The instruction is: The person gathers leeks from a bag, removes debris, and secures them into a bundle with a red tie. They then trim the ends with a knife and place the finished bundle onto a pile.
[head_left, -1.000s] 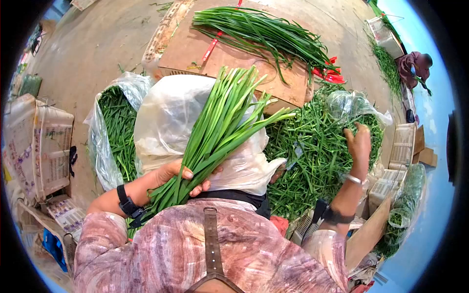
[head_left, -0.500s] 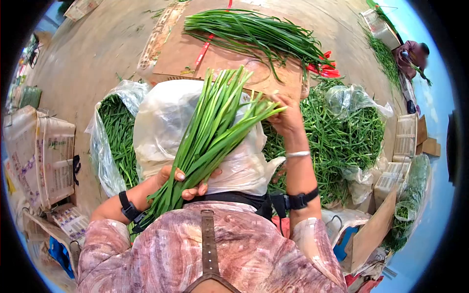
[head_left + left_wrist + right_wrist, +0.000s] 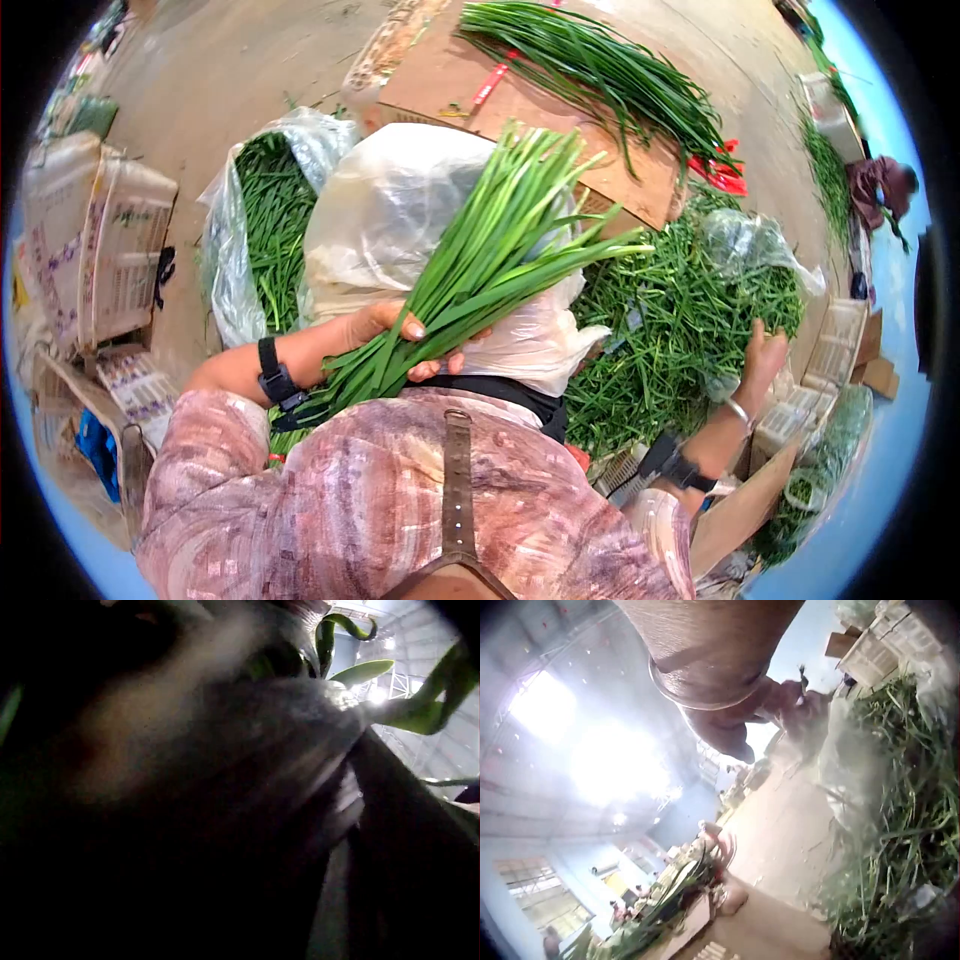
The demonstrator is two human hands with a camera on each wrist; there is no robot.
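Long green leaves form a bunch (image 3: 470,255) that slants across the lap in the head view, pale ends up and to the right. The left hand (image 3: 400,340) grips its lower part, thumb on top and fingers beneath. Out to the right, the right hand (image 3: 764,362) is held apart from the bunch, over the edge of a heap of loose green leaves (image 3: 660,330). In the right wrist view the right hand (image 3: 739,724) has its thumb extended, and nothing clearly held shows. The left wrist view is mostly dark, with leaf pieces (image 3: 427,712) at upper right.
Another bunch (image 3: 610,70) lies on a brown board (image 3: 430,90) with red tape. White plastic (image 3: 380,200) covers the lap. A clear bag (image 3: 225,260) of leaves stands left, beside stacked crates (image 3: 125,250). Crates (image 3: 835,340) stand right; another person (image 3: 880,190) is farther off.
The right hand went in to the pale ends of the bunch half a second ago and has moved back out to the right. The left hand keeps its grip. The head view has shifted.
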